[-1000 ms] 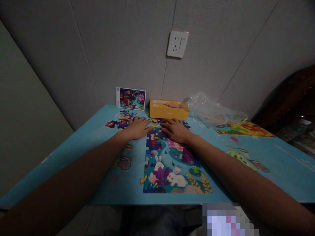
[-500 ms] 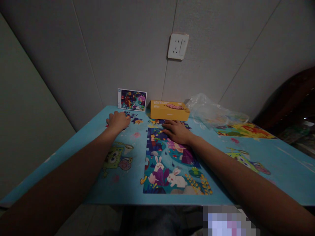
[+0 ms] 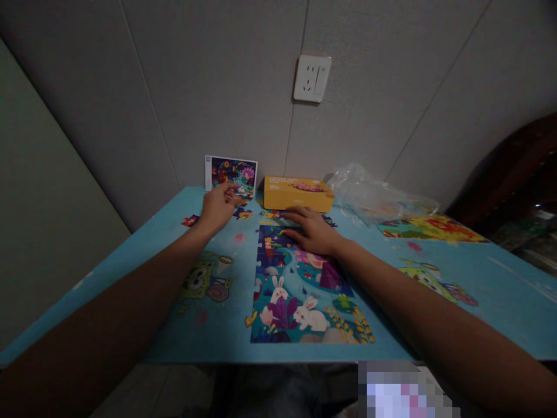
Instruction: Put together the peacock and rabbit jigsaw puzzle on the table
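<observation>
**Hands at the far edge of the puzzle**

I see my left hand [image 3: 219, 204] lifted at the far left of the table [image 3: 500, 290], fingers curled and pinching a small piece [image 3: 237, 201] just in front of the picture card [image 3: 231, 175]. My right hand [image 3: 310, 230] lies flat, fingers together, pressing the far edge of the puzzle [image 3: 300, 287]. A yellow box [image 3: 298, 194] sits just beyond it, with a plastic bag [image 3: 374, 194] to its right. Loose pieces [image 3: 191, 220] lie near left.
</observation>
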### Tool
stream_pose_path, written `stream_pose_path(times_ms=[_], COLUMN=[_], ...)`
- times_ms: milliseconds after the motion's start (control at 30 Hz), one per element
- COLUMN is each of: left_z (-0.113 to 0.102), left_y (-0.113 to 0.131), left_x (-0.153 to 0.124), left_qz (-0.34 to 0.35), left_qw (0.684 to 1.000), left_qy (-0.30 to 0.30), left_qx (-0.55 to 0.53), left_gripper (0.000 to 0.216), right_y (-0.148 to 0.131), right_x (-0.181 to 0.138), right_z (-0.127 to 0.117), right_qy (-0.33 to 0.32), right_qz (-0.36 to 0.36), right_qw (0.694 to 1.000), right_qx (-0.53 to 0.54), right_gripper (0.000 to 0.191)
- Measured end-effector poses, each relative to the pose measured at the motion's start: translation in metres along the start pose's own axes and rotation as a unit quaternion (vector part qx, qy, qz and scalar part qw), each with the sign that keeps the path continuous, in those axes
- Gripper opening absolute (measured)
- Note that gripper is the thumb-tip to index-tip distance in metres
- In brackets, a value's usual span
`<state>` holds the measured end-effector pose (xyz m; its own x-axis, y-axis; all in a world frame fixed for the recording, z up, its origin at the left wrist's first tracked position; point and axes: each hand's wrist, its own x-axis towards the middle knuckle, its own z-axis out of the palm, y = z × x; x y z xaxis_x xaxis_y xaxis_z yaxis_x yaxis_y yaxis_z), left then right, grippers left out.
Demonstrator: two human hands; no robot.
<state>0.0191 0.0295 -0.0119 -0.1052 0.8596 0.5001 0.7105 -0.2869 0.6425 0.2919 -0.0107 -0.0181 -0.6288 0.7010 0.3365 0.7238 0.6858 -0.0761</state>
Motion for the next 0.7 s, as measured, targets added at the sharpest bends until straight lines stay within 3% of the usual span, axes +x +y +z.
stream_pose_path(times_ms=[100,233,433,600,700], left_z=[0.011,0.022,0.016,0.02,0.023], left_y=[0.025,0.042,0.026,0.027,0.038], left_x=[-0.018,-0.035,-0.023,-0.024,-0.035], left_qz=[0.097,0.144,0.1,0.09,0.14], left_qw=[0.988,0.963,0.968,0.964,0.958], left_qy=[-0.079,-0.159,-0.143,-0.144,-0.166], left_qx=[-0.087,-0.165,-0.182,-0.203,-0.186], left_gripper=[0.03,0.029,0.03,0.026,0.024], right_y=[-0.011,-0.019,-0.008,-0.013,-0.017], right_x=[0.0,0.001,0.001,0.0,0.002], right_z=[-0.005,-0.007,-0.008,-0.008,-0.007], right_qy=[0.048,0.061,0.086,0.066,0.047], right_qz=[-0.083,-0.129,-0.042,-0.12,-0.123], right_qw=[0.995,0.985,0.99,0.979,0.981], right_qx=[0.038,0.096,0.104,0.152,0.145], right_gripper=[0.057,0.052,0.042,0.041,0.037])
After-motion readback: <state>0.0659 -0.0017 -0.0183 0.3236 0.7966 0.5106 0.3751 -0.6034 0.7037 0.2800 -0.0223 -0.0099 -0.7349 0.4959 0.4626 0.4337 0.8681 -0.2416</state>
